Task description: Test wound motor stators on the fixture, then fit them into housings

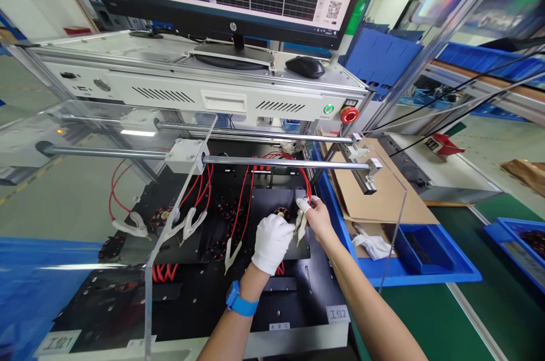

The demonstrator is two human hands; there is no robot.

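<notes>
My left hand (267, 243), in a white glove with a blue wrist strap, is closed, fingertips pinched beside the clips; what lies between them is hidden. With white covers on some fingertips, my right hand (318, 217) grips white-handled alligator clips (301, 229) on red wires (307, 179). A round motor stator (281, 212) with copper windings sits on the black plate (259, 199), partly behind my left hand. Left of that hand, another alligator clip (232, 257) lies on the black work surface, joined to red wires.
A clear plastic shield (176, 208) and steel rods (272, 163) frame the station. More clips (193, 225) lie at the left station. Above are a monitor (233, 26), a mouse (305, 66) and a red stop button (349, 115). A blue tray (460, 273) with a white glove (374, 244) stands right.
</notes>
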